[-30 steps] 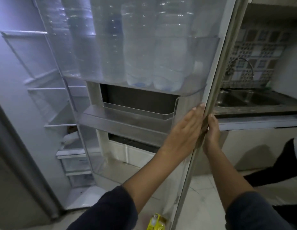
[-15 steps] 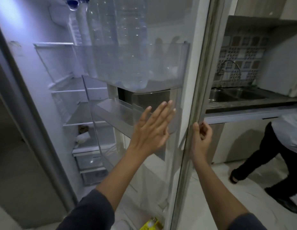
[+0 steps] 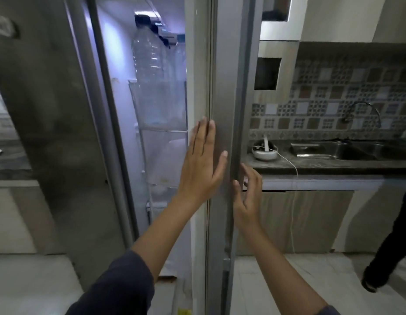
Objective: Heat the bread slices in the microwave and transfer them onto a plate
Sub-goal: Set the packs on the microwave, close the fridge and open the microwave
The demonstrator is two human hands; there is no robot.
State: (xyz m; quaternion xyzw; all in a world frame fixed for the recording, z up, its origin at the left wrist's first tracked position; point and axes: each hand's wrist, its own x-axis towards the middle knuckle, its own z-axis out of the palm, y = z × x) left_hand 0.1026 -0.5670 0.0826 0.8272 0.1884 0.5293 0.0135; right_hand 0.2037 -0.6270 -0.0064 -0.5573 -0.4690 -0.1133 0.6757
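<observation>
Left hand (image 3: 203, 164) lies flat on the fridge door (image 3: 222, 76), right hand (image 3: 247, 194) beside its edge, both grips apart. Looks like shutting the fridge; next, push it closed.

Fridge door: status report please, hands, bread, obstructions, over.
Left hand flat on fridge door. Right hand open beside its edge. Door ajar, interior lit. Bread, microwave not in view.

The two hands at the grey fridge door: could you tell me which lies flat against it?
The left hand, fingers straight and flat on the grey metal fridge door; the right hand is loosely curled beside its edge, gripping nothing.
</observation>
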